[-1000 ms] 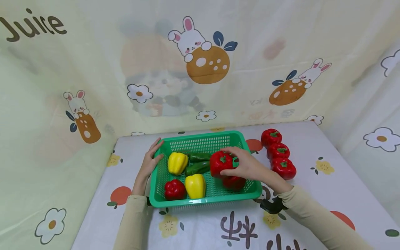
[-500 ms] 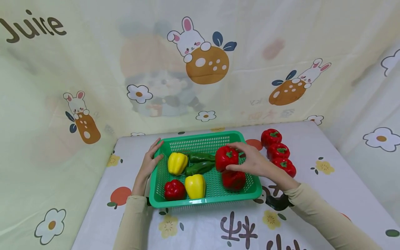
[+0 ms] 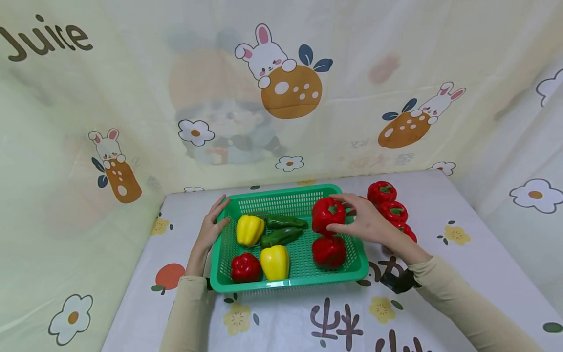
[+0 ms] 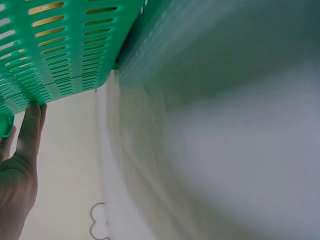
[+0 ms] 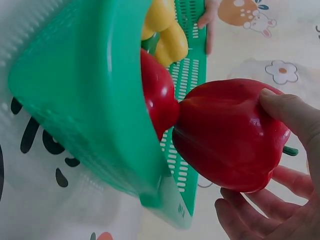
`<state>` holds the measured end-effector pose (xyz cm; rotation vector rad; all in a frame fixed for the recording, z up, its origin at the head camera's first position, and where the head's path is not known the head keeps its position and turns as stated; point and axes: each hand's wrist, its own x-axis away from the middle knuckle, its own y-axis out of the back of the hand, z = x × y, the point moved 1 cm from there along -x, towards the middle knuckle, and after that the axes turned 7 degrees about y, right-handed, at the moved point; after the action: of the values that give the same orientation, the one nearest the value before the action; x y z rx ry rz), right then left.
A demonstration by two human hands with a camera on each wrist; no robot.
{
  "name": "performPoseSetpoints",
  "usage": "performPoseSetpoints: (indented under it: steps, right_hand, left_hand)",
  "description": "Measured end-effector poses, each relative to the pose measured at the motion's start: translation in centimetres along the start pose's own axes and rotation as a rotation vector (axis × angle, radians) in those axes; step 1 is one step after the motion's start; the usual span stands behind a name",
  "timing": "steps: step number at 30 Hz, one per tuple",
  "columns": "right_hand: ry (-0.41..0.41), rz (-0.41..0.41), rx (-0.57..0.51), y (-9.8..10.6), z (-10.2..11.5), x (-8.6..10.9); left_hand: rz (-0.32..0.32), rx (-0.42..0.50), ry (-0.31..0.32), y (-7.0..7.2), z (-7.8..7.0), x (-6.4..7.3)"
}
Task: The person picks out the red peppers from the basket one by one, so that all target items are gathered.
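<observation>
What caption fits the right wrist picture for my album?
Right hand gripping a red pepper, yellow peppers in the green basket.

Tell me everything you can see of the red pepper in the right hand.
The red pepper is glossy, smooth and lobed, possibly plastic, with a short green stem on the side nearer the palm. Its visible skin looks unbroken. The right hand grips it, thumb on one side, fingers on the other. It is at the right end of the basket, beyond another red pepper; whether those two touch is unclear.
</observation>
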<state>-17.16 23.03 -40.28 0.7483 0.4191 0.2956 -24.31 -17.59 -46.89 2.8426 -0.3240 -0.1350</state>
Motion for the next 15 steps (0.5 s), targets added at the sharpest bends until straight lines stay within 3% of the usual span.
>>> performPoseSetpoints:
  steps: [15]
  right_hand:
    - [-0.073, -0.094, -0.016, 1.4, -1.9, -0.1]
  left_hand:
    - [0.001, 0.007, -0.004, 0.0, -0.1, 0.0]
